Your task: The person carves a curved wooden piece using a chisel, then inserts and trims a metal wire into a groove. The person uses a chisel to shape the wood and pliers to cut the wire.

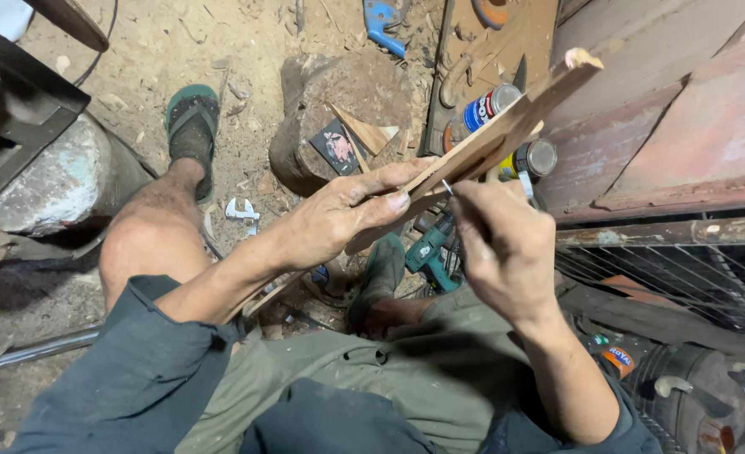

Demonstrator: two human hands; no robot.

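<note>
Wooden strip (507, 126): slants from frame centre to the upper right, its ragged tip free in open air above two spray cans (511, 130).
Left hand (347, 210): palm down, fingers clasped along the strip's lower end.
Right hand (502, 244): pinched on a thin metal pin (447, 187) (maybe a nail) at the strip's edge.
Room: crowded; tree stump (339, 118) behind, teal drill (429, 252) below.
</note>
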